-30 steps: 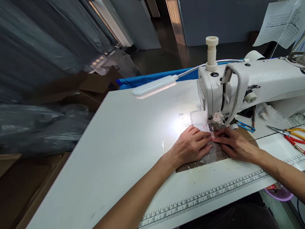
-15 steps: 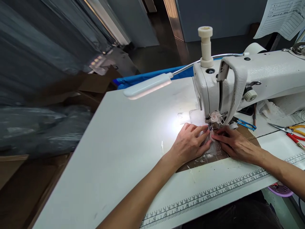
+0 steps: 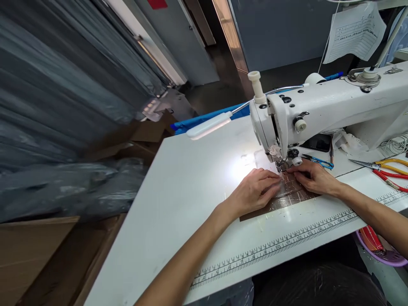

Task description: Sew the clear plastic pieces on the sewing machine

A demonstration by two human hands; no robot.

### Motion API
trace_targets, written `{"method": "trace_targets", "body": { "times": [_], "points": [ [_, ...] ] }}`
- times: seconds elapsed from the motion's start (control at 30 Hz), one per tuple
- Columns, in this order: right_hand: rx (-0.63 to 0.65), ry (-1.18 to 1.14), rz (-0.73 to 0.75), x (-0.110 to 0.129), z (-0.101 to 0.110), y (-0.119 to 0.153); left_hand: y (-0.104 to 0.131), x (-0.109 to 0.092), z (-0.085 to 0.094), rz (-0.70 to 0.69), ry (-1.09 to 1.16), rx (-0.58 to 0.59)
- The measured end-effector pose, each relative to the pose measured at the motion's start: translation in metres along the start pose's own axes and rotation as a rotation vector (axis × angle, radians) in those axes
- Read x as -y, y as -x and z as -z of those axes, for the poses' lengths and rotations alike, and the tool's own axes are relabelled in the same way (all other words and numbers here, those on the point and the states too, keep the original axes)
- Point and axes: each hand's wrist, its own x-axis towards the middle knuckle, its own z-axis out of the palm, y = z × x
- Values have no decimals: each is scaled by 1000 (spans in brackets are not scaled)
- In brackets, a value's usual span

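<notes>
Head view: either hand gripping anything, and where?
Nothing gripped. Left hand and right hand lie flat, fingertips pinning a thin clear piece at its far edge, by the sewing machine foot.

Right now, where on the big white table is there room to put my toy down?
The widest bare patch is the white table left of the left hand, below the lamp. A thinner strip runs between the hands and the printed ruler. It's crowded right of the right hand: scissors, snips, sewing machine.
</notes>
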Motion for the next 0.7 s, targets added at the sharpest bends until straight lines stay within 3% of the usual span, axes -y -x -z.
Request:
{"method": "trace_targets", "body": {
  "times": [0.27, 0.43, 0.6, 0.7],
  "points": [
    [78, 99, 73, 7, -3, 0, 14, 1, -3, 110, 105, 27],
    [210, 180, 89, 10, 6, -4, 11, 2, 0, 233, 281, 47],
    [243, 198, 119, 19, 5, -9, 7, 6, 0, 381, 396, -114],
    [205, 192, 44, 27, -3, -11, 5, 11, -3, 487, 468, -125]
  ]
}}
